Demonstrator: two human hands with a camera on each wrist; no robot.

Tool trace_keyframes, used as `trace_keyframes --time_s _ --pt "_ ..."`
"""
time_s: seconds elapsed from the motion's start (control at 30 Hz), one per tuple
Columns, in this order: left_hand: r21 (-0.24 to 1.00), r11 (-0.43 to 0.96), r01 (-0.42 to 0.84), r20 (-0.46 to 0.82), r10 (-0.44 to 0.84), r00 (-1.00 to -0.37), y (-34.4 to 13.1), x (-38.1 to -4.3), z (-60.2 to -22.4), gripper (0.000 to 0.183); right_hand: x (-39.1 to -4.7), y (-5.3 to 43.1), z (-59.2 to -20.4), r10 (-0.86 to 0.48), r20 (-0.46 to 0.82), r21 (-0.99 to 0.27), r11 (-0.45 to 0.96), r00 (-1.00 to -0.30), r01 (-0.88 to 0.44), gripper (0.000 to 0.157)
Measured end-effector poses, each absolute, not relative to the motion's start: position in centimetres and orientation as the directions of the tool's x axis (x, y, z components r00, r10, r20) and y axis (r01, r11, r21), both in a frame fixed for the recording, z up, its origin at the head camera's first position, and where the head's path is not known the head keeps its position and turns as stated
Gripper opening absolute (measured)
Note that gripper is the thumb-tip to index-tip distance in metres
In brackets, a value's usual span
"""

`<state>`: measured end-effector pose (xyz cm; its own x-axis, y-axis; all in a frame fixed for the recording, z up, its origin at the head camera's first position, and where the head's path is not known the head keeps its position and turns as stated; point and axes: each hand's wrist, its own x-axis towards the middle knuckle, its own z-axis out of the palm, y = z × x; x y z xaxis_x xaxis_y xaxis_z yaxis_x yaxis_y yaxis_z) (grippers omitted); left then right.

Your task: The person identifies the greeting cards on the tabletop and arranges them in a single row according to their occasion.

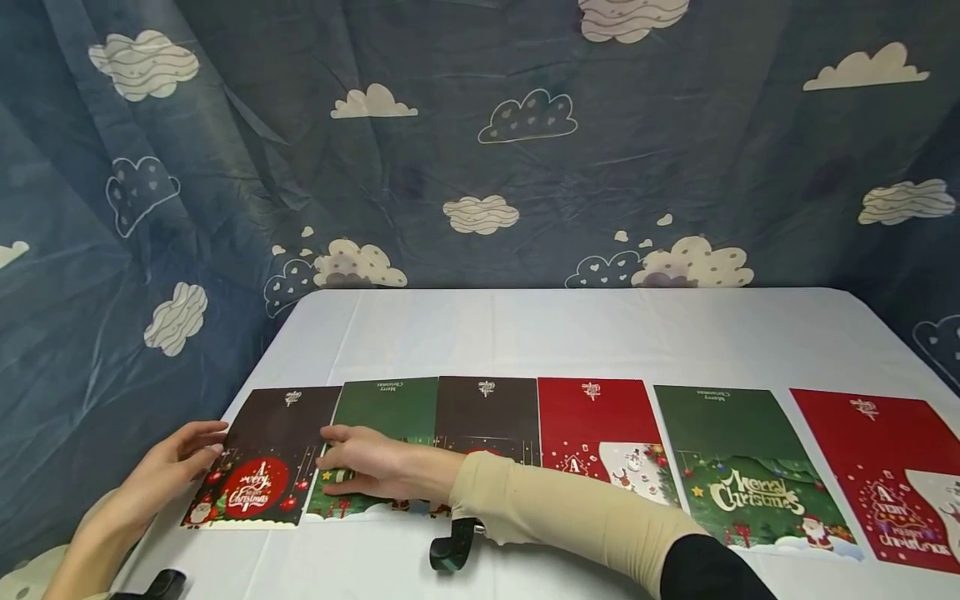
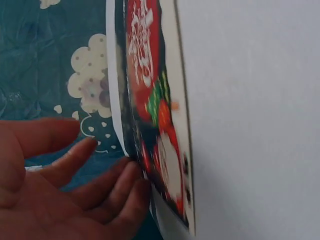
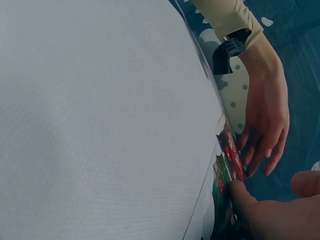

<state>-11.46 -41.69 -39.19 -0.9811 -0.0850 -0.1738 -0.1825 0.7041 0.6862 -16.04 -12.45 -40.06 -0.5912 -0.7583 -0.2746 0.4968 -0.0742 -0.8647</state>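
A dark brown Christmas card (image 1: 281, 425) with a red circle lies flat at the left of the row. Along its left edge, my left hand (image 1: 150, 479) rests its fingertips, the fingers fairly straight. From the other side my right hand (image 1: 375, 462) reaches across a green card (image 1: 386, 408), fingertips at the brown card's right edge. In the left wrist view the fingers of the left hand (image 2: 110, 200) meet the edge of the card (image 2: 167, 130). The right wrist view shows the thumb of my right hand (image 3: 270, 215) by the cards. My right forearm partly hides the middle cards.
Right of the green card lie another brown card (image 1: 487, 408), a red card (image 1: 588, 412), a second green card (image 1: 727, 425) and a second red card (image 1: 862, 433). They form a row on the white table (image 1: 495, 333). A cloud-patterned cloth (image 1: 420, 183) hangs behind.
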Motion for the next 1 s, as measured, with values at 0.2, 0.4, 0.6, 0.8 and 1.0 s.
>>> trace_keyframes --time_s 0.2,0.4,0.6,0.8,1.0 --pt "0.738 0.637 -0.222 -0.194 -0.115 -0.974 -41.8 -11.5 -39.2 0.052 -15.5 -12.8 -40.0 -0.742 -0.253 -0.872 -0.102 -0.62 0.478 0.063" --pt "0.742 0.626 -0.238 -0.183 -0.152 -0.971 -41.7 -12.1 -39.1 0.055 -15.0 -13.2 -39.7 -0.708 -0.221 -0.891 -0.133 -0.671 0.434 0.067" --pt "0.777 0.571 -0.263 -0.194 -0.18 -0.964 -41.0 -12.3 -38.2 0.06 -15.4 -13.6 -39.2 -0.684 -0.195 -0.884 -0.188 -0.703 0.428 0.067" --pt "0.788 0.574 -0.221 -0.149 -0.171 -0.974 -40.8 -13.1 -38.0 0.058 -16.7 -13.6 -38.8 -0.67 -0.186 -0.875 -0.221 -0.719 0.432 0.067" --pt "0.815 0.552 -0.173 -0.097 -0.164 -0.982 -41.6 -15.4 -39.6 0.064 -18.3 -13.6 -38.9 -0.656 -0.167 -0.881 -0.236 -0.736 0.41 0.068"
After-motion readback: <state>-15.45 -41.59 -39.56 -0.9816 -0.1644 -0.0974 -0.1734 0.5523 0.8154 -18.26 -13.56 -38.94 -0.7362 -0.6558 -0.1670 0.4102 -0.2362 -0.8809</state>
